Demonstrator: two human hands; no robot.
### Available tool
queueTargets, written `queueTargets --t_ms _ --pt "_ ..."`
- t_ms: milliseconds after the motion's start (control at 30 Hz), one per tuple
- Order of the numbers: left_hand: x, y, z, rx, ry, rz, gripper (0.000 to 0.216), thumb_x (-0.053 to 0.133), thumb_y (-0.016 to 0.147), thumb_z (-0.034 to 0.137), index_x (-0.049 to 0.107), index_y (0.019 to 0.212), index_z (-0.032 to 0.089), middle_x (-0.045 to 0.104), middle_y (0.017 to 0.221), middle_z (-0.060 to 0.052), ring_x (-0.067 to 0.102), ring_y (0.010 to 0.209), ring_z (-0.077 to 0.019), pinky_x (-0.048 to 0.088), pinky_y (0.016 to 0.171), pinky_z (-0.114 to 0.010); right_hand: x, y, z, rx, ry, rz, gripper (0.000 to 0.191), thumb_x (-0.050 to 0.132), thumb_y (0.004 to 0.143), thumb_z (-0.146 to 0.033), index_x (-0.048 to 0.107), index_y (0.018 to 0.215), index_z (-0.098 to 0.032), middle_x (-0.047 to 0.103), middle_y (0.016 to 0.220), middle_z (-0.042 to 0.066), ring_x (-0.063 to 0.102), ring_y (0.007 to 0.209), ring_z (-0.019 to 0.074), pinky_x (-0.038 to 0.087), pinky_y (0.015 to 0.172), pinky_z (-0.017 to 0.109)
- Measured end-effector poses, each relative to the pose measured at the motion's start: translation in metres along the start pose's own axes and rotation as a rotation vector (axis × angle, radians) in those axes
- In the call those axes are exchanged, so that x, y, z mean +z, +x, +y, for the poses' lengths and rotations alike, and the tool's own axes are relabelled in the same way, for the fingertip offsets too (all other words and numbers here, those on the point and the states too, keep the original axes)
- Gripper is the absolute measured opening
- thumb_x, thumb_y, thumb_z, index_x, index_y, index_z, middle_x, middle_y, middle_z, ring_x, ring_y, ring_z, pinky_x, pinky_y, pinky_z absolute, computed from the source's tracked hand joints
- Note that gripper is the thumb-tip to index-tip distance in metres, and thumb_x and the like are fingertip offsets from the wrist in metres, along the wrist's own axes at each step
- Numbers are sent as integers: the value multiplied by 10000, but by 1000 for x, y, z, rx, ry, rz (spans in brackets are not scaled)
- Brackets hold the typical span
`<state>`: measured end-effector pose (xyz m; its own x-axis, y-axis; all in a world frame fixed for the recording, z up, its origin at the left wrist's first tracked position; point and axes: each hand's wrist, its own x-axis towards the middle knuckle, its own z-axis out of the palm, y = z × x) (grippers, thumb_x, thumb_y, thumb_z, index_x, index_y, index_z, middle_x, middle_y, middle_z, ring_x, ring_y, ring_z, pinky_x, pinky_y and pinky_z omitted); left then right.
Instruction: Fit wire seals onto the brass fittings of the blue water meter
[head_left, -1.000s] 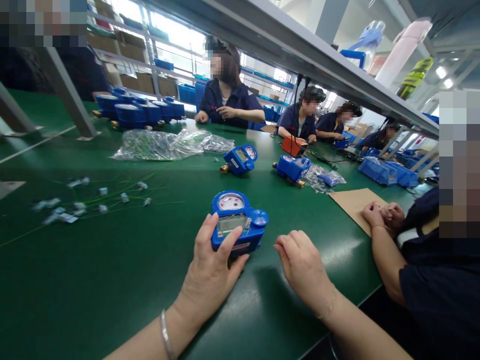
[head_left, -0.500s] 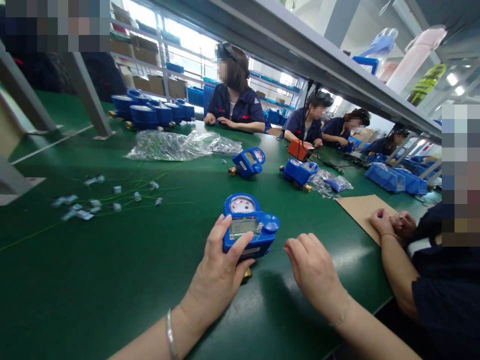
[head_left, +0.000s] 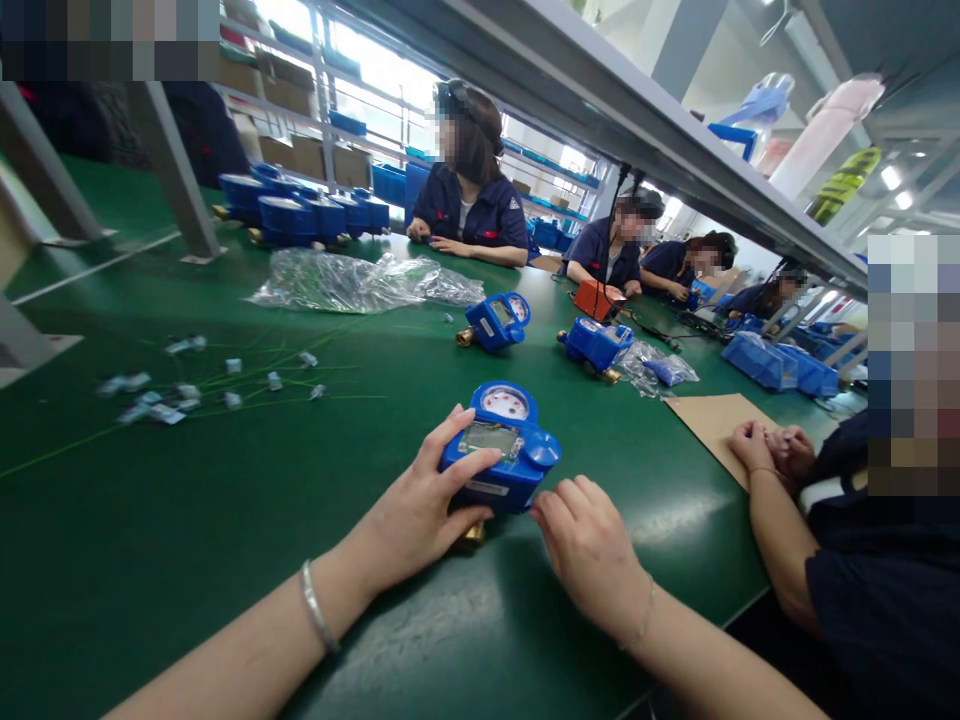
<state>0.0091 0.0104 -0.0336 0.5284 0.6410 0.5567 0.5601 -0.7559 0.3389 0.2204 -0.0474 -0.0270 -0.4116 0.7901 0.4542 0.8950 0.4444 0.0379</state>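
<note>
Head view: left hand (head_left: 409,515) grips blue meter (head_left: 502,450), right hand (head_left: 589,545) just beside

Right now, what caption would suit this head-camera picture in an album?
Left hand grips a blue meter on the green table, right hand beside it, co-workers seated around.

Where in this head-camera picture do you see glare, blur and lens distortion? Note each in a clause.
Head view throughout: windows blown out white; a pale sheen on the green table beside the right hand; white tags at left smeared, the blue meter in the left hand sharp; wide-angle stretch at the edges, the overhead beam slanting.
</note>
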Motion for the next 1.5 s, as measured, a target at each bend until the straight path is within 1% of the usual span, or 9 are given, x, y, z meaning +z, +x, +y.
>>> queueTargets --t_ms 267,367,467,600,767,1000,1167,1333,1500 --pt "4 -25 65 8 85 238 345 615 778 167 491 1085 266 523 1091 -75 523 1061 -255 486 895 -427 14 -9 -5 50 298 116 223 327 886 -86 502 1011 -147 557 789 62 478 721 187 411 659 325" --pt "28 -40 96 -407 -350 -74 231 478 846 212 450 1076 217 605 904 -67 616 809 -198 547 713 -342 15 -12 -2 71 342 157 209 327 879 -87 470 1019 -145 567 796 64 498 728 186 434 672 327" --pt "50 -41 104 -806 -703 -119 425 390 878 257 274 1271 144 632 856 -73 637 761 -193 537 755 -370 18 -11 -2 84 333 141 204 348 881 -105 465 1045 -137 581 832 81 526 776 193 445 705 329" --pt "64 -19 96 -936 -938 -25 491 394 871 311 249 1316 164 580 1100 -130 638 657 -153 547 641 -313 12 -7 -4 84 279 68 208 377 872 -107 499 1037 -141 601 839 80 534 786 197 435 720 335" --pt "59 -4 89 -1054 -888 -142 245 362 862 355 509 836 160 574 630 -14 495 412 -105 322 348 -181 -2 -19 8 81 281 36 265 480 853 -150 508 1111 -199 626 952 53 538 943 209 350 924 446" --pt "-1 -28 86 -590 -245 -606 261 422 798 235 540 566 205 572 583 -5 550 565 -167 377 528 -264 18 -60 26 518 814 -7 285 475 856 -200 449 1139 -217 556 1063 73 555 977 190 472 855 380" --pt "-18 -32 97 -268 -239 -579 205 438 785 154 621 715 213 542 1123 -53 526 1021 -219 450 873 -346 19 -68 -12 611 1218 -11 280 405 907 -256 385 1185 -242 487 1171 86 553 1014 188 513 804 348" --pt "-16 -32 97 -63 -343 -525 215 424 778 94 618 775 187 488 1254 -42 394 1214 -202 330 1059 -325 6 -64 -35 490 920 158 407 372 896 -133 349 1272 -288 328 1303 88 482 1084 190 464 893 392" --pt "-10 -37 92 38 -522 -475 178 422 742 63 558 762 175 593 1022 -32 517 999 -156 424 928 -271 -6 -37 -23 31 504 73 533 385 852 -38 394 1315 -302 352 1250 70 398 1085 215 445 895 380"
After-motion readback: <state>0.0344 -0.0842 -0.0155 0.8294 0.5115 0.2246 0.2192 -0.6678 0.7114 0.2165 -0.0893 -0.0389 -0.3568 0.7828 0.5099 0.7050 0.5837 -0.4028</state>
